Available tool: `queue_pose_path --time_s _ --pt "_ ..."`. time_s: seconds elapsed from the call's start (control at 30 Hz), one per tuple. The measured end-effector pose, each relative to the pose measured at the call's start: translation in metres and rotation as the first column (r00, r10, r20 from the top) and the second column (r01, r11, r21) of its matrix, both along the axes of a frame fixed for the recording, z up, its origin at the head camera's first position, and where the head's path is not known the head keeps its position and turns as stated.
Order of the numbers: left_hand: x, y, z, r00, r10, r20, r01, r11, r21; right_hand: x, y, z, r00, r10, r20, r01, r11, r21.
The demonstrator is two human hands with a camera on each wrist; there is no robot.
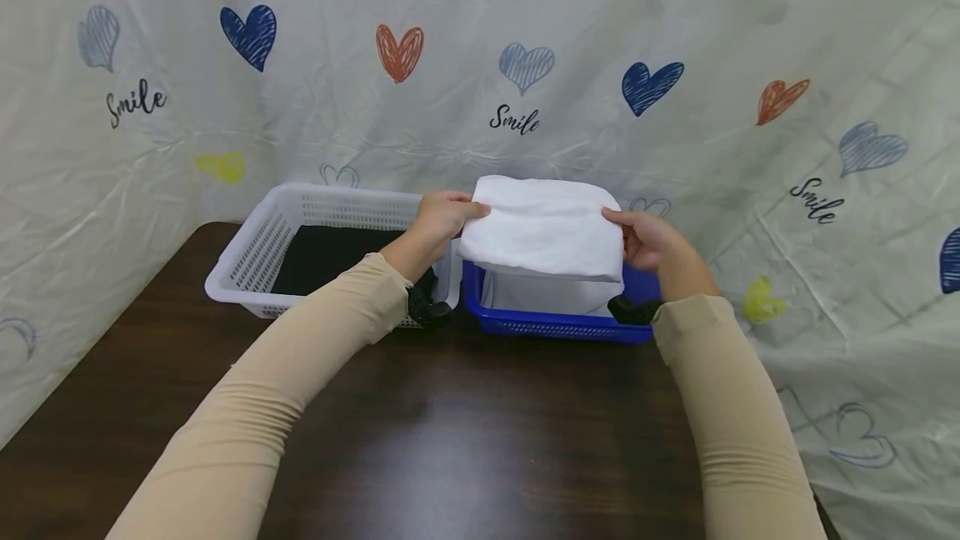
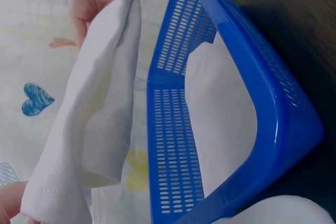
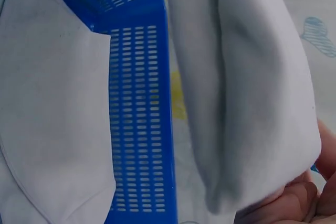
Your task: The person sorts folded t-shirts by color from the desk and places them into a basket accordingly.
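Note:
A folded white cloth (image 1: pixel 543 227) is held up above the blue basket (image 1: pixel 555 322), its layers showing at the lower edge. My left hand (image 1: pixel 442 219) pinches its left side, thumb on top. At the opposite side my right hand (image 1: pixel 647 240) grips the cloth between thumb and fingers. Inside the blue basket lies another white cloth (image 2: pixel 220 114), flat and apart from the held one. The right wrist view shows the held cloth (image 3: pixel 252 93) beside the basket's slotted wall, with part of my right hand (image 3: pixel 294 203) beneath its edge.
Left of the blue basket stands a white basket (image 1: pixel 251 252) with a folded black cloth (image 1: pixel 326 257) in it. Both rest on a dark brown table (image 1: pixel 450 440). Behind hangs a pale curtain (image 1: pixel 450 123) printed with hearts.

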State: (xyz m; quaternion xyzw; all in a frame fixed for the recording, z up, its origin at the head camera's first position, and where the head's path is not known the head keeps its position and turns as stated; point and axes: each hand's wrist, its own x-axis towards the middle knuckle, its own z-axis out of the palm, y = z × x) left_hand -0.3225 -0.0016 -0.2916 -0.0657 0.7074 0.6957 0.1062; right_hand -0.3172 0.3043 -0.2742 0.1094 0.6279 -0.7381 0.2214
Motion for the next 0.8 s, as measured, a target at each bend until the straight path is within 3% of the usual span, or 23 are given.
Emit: queue_pose_path --time_s 0.43,0.8 --pt "-0.006 0.018 0.000 1.000 0.025 -0.001 -0.025 1.000 -0.003 -0.003 0.009 -0.003 0.996 -0.085 0.026 0.086 0.995 -0.050" --pt "-0.011 0.029 -0.005 0.999 0.027 -0.019 -0.027 1.000 0.011 -0.008 0.009 -0.003 0.988 -0.154 0.009 0.153 0.988 0.032"
